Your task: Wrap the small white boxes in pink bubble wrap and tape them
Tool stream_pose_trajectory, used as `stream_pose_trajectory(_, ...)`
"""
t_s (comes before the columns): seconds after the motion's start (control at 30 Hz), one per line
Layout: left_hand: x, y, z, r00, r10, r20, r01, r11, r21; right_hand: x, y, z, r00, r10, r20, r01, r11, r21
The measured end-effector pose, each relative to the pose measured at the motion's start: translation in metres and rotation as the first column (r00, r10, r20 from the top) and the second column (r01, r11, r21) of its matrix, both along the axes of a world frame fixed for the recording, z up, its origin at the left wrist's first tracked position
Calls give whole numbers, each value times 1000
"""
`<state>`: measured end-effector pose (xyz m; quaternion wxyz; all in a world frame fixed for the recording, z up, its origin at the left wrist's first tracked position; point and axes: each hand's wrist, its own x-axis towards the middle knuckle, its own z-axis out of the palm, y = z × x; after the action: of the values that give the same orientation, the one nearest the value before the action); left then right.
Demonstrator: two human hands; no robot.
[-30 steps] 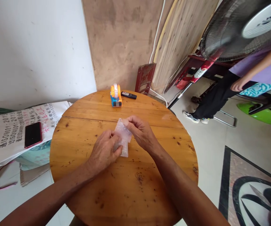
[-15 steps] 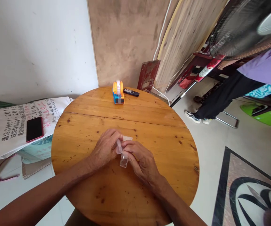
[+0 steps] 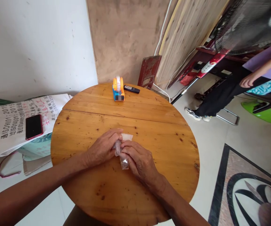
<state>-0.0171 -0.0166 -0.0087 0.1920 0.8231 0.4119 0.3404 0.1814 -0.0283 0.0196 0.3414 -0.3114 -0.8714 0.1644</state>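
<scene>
On the round wooden table (image 3: 163, 147), my left hand (image 3: 101, 149) and my right hand (image 3: 140, 161) press together on a small clear plastic bag (image 3: 123, 161), folded and crumpled between the fingers. A pale corner of the bag (image 3: 127, 137) pokes out beyond the fingertips, and another bit shows below them. Both hands rest low on the tabletop near its middle. What the bag holds is hidden.
An orange and blue tape dispenser (image 3: 118, 89) and a dark remote-like device (image 3: 131, 89) lie at the table's far edge. A red-cased phone (image 3: 34, 126) rests on printed sacks at left. A fan (image 3: 248, 28) and another person (image 3: 241, 84) are at right.
The bag was held open and raised between my fingers a second ago; it has since been folded down and pressed flat against the table. The other person's hand has come back into sight.
</scene>
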Motion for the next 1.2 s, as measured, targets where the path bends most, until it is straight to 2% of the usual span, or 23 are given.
stream_pose_trajectory(0.1,3,5,5,998,12,66,-5,994,-106,0,5,8,998,-7,-70,-2,992,-128)
stream_pose_trajectory(0.17,6,9,14,991,69,117,-37,967,-253,0,16,17,990,-67,-121,31,960,-278)
stream_pose_trajectory(0.23,9,14,24,970,145,196,-37,882,-469,-2,34,23,975,-151,-161,69,902,-427)
stream_pose_trajectory(0.3,12,21,30,940,225,256,-1,752,-659,-6,55,23,951,-204,-231,45,834,-551)
stream_pose_trajectory(0.37,15,29,33,927,281,248,6,651,-759,-9,72,17,928,-238,-288,-11,753,-658)
stream_pose_trajectory(0.4,16,32,33,929,295,224,-15,633,-774,-10,78,14,918,-250,-309,-37,719,-694)
stream_pose_trajectory(0.43,16,34,33,934,299,193,-50,646,-762,-10,82,10,909,-254,-330,-70,688,-722)
stream_pose_trajectory(0.57,12,37,28,949,315,-9,-271,799,-536,-1,82,6,899,-192,-394,-222,577,-786)
stream_pose_trajectory(0.63,9,38,24,941,332,-61,-322,827,-461,5,79,8,905,-126,-406,-289,519,-805)
stream_pose_trajectory(0.7,7,38,20,936,352,-24,-325,834,-447,8,77,9,911,-40,-410,-341,484,-806)
stream_pose_trajectory(0.73,7,37,17,931,364,11,-321,836,-445,8,75,9,913,-1,-407,-356,485,-799)
stream_pose_trajectory(0.8,7,37,14,921,380,93,-299,837,-458,6,73,6,921,38,-388,-348,526,-776)
stream_pose_trajectory(0.9,5,36,15,891,372,260,-186,821,-539,2,73,-1,930,19,-367,-307,588,-748)
stream_pose_trajectory(1.0,2,37,19,845,363,392,-31,766,-642,2,77,-6,924,-25,-381,-304,554,-775)
stream_pose_trajectory(1.1,1,38,20,812,394,430,27,711,-703,4,83,-8,917,-98,-387,-289,505,-813)
stream_pose_trajectory(1.2,3,40,17,766,413,492,95,684,-723,3,86,-8,909,-154,-388,-273,483,-832)
